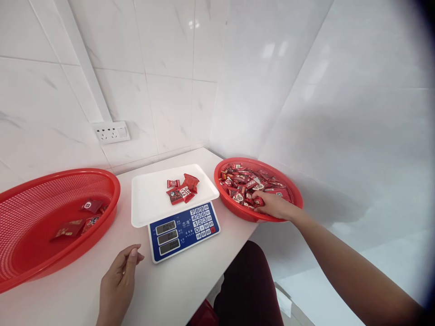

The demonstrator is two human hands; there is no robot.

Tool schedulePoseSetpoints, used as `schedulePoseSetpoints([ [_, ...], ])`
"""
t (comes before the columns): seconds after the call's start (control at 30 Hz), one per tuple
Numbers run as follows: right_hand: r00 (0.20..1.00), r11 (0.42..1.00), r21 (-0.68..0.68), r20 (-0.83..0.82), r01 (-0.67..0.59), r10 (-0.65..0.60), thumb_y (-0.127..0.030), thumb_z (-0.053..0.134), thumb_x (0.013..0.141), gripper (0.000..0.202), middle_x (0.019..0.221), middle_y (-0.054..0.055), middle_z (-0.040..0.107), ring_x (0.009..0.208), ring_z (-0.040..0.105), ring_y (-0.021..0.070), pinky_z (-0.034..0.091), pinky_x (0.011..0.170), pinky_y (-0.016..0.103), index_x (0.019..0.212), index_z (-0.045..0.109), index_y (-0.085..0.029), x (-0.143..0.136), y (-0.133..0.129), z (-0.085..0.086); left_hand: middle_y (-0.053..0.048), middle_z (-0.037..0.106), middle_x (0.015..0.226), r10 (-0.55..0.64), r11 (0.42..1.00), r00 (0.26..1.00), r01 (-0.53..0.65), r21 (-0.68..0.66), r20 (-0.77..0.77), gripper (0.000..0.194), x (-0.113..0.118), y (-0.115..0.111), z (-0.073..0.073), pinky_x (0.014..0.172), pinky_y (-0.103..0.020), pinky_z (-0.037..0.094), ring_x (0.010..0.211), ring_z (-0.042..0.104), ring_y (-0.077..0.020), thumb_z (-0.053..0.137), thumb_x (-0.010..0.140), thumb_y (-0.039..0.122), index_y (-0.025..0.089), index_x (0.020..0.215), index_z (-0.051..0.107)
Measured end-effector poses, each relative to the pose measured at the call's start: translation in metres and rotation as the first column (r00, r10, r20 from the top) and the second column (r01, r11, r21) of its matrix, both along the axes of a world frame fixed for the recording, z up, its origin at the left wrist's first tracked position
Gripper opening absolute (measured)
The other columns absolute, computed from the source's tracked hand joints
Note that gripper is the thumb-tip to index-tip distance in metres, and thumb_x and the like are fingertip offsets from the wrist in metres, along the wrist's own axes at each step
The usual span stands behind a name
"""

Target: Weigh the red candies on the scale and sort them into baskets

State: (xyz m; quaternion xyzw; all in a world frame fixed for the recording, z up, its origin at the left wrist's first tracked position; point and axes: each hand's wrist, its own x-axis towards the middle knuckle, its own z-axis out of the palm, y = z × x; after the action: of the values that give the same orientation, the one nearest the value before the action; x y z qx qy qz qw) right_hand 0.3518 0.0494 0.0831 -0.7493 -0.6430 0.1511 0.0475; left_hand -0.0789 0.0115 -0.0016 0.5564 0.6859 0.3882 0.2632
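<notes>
Evidently, the work is only partly done, judging by how the wrapped packets are spread. A small group of red packets (pixel 186 194) is held on the white pan (pixel 149 199) of the scale (pixel 183 235), toward its right half, bunched together and partly overlapped. In the top display window (pixel 166 227) a small figure other than zero seems to be shown, though the digits are faint; zeros seem to be shown in the two windows below.

By far the larger share is still contained in the right basket (pixel 299 194), a red one set at the far right of the desk (pixel 204 267), where its floor is covered by a mixed heap of packets (pixel 238 179). In the larger red left basket (pixel 113 181), only a few packets (pixel 68 228) can be seen, gathered toward its right side, with much of the floor left bare.

The right hand (pixel 267 203) is lowered over the near rim of the right basket, its fingers bent into the heap; whether a packet is gripped cannot be told. The left hand (pixel 118 280) is loosely closed near the scale's near left corner, with nothing seen held in it.
</notes>
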Motion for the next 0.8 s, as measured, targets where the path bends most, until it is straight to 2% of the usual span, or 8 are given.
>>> schedulePoseSetpoints([
  [0.07, 1.0, 1.0, 0.023, -0.022, 0.014, -0.014, -0.023, 0.057, 0.07, 0.027, 0.079, 0.0, 0.064, 0.069, 0.06, 0.0182, 0.041, 0.058, 0.024, 0.096, 0.053, -0.025, -0.002, 0.001, -0.004, -0.004, 0.067, 0.077, -0.011, 1.0, 1.0, 0.011, 0.005, 0.003, 0.045, 0.0, 0.0, 0.0, 0.062, -0.03, 0.051, 0.076, 0.066, -0.0237, 0.041, 0.075, 0.058, 0.022, 0.093, 0.06],
  [0.2, 0.973, 0.987, 0.128, -0.219, 0.098, -0.068, -0.023, 0.048, 0.076, 0.022, 0.072, -0.002, 0.061, 0.061, 0.058, 0.015, 0.044, 0.058, 0.024, 0.097, 0.05, -0.025, 0.001, 0.002, -0.003, -0.003, 0.067, 0.077, 0.003, 1.0, 1.0, -0.003, -0.006, 0.01, 0.044, 0.001, 0.0, 0.002, 0.062, -0.03, 0.05, 0.076, 0.065, -0.023, 0.041, 0.075, 0.058, 0.022, 0.092, 0.06],
  [0.33, 0.909, 0.912, 0.302, -0.389, 0.279, -0.149, -0.028, 0.047, 0.077, 0.027, 0.072, -0.001, 0.058, 0.058, 0.055, 0.0149, 0.046, 0.058, 0.028, 0.104, 0.05, -0.024, -0.007, -0.001, 0.012, -0.003, 0.066, 0.075, -0.006, 1.0, 0.998, 0.004, 0.018, 0.06, 0.04, 0.004, -0.003, 0.007, 0.066, -0.03, 0.05, 0.076, 0.065, -0.022, 0.042, 0.077, 0.055, 0.021, 0.091, 0.059],
  [0.43, 0.822, 0.879, 0.341, -0.562, 0.332, -0.093, -0.029, 0.047, 0.077, 0.03, 0.079, 0.001, 0.059, 0.057, 0.054, 0.015, 0.046, 0.052, 0.028, 0.106, 0.05, -0.025, -0.024, -0.003, 0.02, -0.002, 0.065, 0.072, -0.019, 0.999, 0.995, 0.015, 0.039, 0.101, 0.039, 0.006, -0.005, 0.008, 0.066, -0.029, 0.049, 0.074, 0.064, -0.0212, 0.043, 0.079, 0.053, 0.02, 0.091, 0.059],
  [0.5, 0.781, 0.877, 0.376, -0.624, 0.3, 0.0, -0.032, 0.048, 0.077, 0.031, 0.083, 0.002, 0.059, 0.055, 0.053, 0.0141, 0.045, 0.048, 0.027, 0.107, 0.051, -0.025, -0.039, -0.002, 0.021, -0.002, 0.064, 0.071, -0.017, 0.999, 0.994, 0.012, 0.049, 0.111, 0.037, 0.007, -0.005, 0.008, 0.066, -0.029, 0.049, 0.073, 0.064, -0.0205, 0.043, 0.08, 0.051, 0.02, 0.091, 0.059],
  [0.63, 0.757, 0.888, 0.429, -0.632, 0.163, 0.166, -0.036, 0.051, 0.078, 0.032, 0.081, 0.002, 0.059, 0.052, 0.05, 0.0118, 0.042, 0.046, 0.025, 0.108, 0.051, -0.024, -0.078, 0.0, 0.013, -0.001, 0.064, 0.072, -0.019, 0.998, 0.992, 0.012, 0.058, 0.123, 0.033, 0.006, -0.006, 0.007, 0.068, -0.028, 0.047, 0.074, 0.063, -0.0187, 0.043, 0.082, 0.048, 0.02, 0.092, 0.058],
  [0.73, 0.697, 0.92, 0.389, -0.645, -0.051, 0.312, -0.035, 0.05, 0.08, 0.03, 0.088, 0.005, 0.062, 0.066, 0.057, 0.0148, 0.047, 0.057, 0.027, 0.107, 0.053, -0.022, -0.116, -0.009, 0.0, -0.002, 0.063, 0.075, -0.077, 0.994, 0.985, 0.063, 0.091, 0.156, 0.03, 0.006, -0.009, 0.008, 0.07, -0.028, 0.046, 0.076, 0.061, -0.0181, 0.044, 0.083, 0.044, 0.02, 0.093, 0.058],
  [0.8, 0.617, 0.914, 0.321, -0.675, -0.247, 0.404, -0.032, 0.05, 0.082, 0.026, 0.095, 0.005, 0.063, 0.077, 0.059, 0.0167, 0.049, 0.066, 0.029, 0.105, 0.055, -0.022, -0.146, -0.021, -0.012, -0.002, 0.062, 0.074, -0.21, 0.976, 0.958, 0.192, 0.105, 0.195, 0.028, 0.009, -0.012, 0.01, 0.071, -0.028, 0.046, 0.075, 0.06, -0.0172, 0.046, 0.083, 0.042, 0.019, 0.096, 0.057],
])
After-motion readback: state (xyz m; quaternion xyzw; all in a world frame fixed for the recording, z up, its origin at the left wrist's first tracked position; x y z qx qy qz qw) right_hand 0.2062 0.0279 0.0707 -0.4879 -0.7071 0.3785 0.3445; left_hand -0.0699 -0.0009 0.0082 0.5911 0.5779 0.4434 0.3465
